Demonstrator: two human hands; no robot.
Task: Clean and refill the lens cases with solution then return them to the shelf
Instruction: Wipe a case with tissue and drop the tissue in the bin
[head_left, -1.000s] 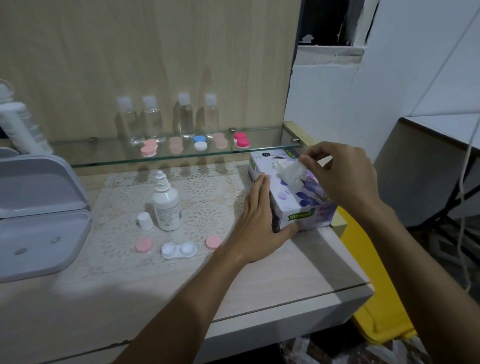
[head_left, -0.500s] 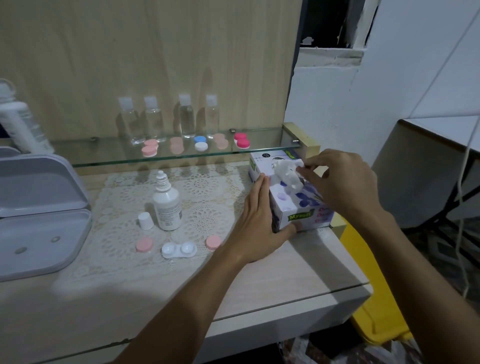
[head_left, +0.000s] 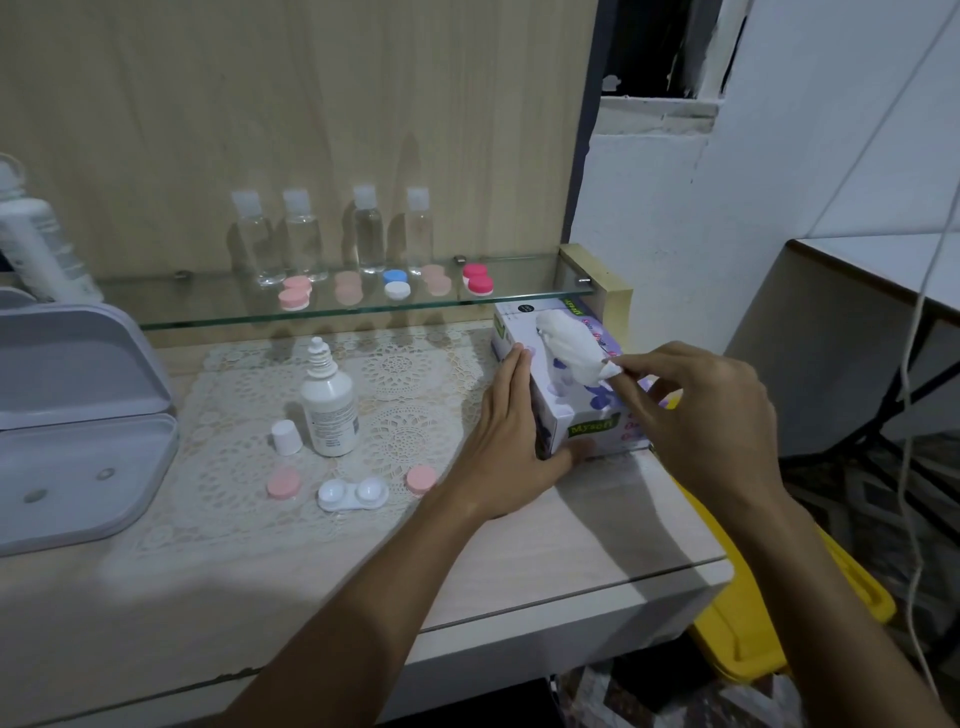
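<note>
My left hand (head_left: 511, 441) lay flat, steadying the tissue box (head_left: 566, 384); my right hand (head_left: 696, 415) had its grip pinched on a tissue (head_left: 571, 348), apparently half out. Next: pull free, wipe the 1 open lens case (head_left: 353, 493) on the desk (head_left: 597, 545).

Solution bottle (head_left: 329, 410) probably blocking shelf (head_left: 332, 312)

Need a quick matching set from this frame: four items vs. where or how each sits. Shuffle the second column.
1. white open lens case
2. white solution bottle
3. white tissue
4. blue-and-white lens case

A. on the glass shelf
B. pinched by the right hand
C. upright on the lace mat, cap off
D. flat on the mat between two pink caps

Pairs: 1-D, 2-C, 3-B, 4-A
</note>
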